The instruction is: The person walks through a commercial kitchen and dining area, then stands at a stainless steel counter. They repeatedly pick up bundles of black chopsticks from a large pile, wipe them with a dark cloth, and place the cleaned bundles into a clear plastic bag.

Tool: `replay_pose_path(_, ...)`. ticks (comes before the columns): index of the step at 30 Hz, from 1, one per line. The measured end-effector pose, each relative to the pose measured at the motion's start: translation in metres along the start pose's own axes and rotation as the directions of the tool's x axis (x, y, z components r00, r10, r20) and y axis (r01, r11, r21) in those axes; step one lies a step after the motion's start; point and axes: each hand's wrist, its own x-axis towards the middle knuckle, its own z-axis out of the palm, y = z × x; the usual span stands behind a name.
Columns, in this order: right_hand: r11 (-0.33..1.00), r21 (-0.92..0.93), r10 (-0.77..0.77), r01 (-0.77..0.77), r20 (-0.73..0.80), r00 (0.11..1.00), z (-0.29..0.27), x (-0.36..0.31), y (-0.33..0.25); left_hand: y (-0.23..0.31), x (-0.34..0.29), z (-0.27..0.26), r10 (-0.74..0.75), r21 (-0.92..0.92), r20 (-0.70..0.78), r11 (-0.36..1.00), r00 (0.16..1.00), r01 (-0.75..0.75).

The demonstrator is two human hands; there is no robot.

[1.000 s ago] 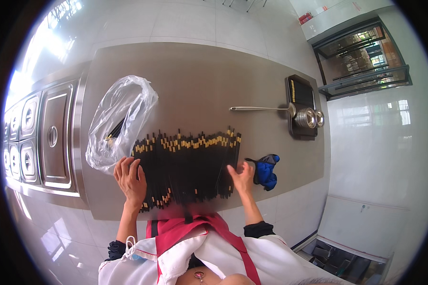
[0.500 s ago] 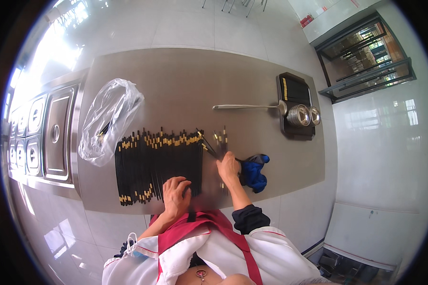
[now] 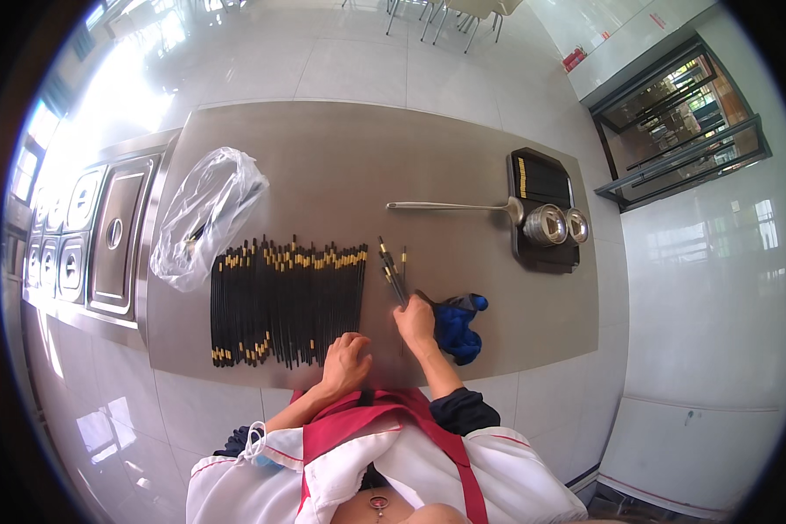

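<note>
Several black chopsticks (image 3: 391,271) with gold bands stick out past the fingers of my right hand (image 3: 417,321), which is closed around them. One more chopstick (image 3: 403,262) shows beside this bunch. To the left lies a wide row of black chopsticks (image 3: 279,301), side by side, with gold bands near their ends. My left hand (image 3: 348,362) rests by the row's lower right corner at the table's near edge. Its fingers are loosely bent, with nothing visible in them. A blue and dark grey cloth bundle (image 3: 459,330) lies just right of my right hand.
A clear plastic bag (image 3: 210,214) with some chopsticks inside lies at the left of the steel table (image 3: 341,166). At the right, a black tray (image 3: 522,249) holds more chopsticks, with a long-handled ladle (image 3: 450,206) and metal bowls (image 3: 546,225). Steel lidded pans (image 3: 118,231) adjoin the left side.
My left hand has moved right, off the row of chopsticks toward its corner. The chopsticks in my right hand have come away from the row's edge and are bunched closer together.
</note>
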Motion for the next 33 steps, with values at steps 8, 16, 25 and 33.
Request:
replay_pose_path(8,0.874,0.46,0.129,-0.155,0.089,0.988,-0.031,0.014,0.012,0.017,-0.004,0.008,0.044,0.01,0.008,0.999,0.999,-0.044)
replay_pose_path(16,0.408,0.838,-0.252,0.362,-0.278,0.927,-0.092,-0.016,-0.018,0.013,-0.011,0.021,0.031,-0.027,0.008,0.999,0.999,-0.031)
replay_pose_path(25,0.107,0.978,-0.25,-0.179,0.2,0.947,-0.083,-0.03,-0.029,0.037,0.015,-0.001,-0.026,-0.476,0.184,0.872,0.983,0.112)
replay_pose_path(33,-0.189,0.918,-0.397,-0.348,0.252,0.882,-0.156,-0.04,-0.055,0.073,0.041,-0.07,-0.039,-0.648,0.484,0.656,0.874,0.388)
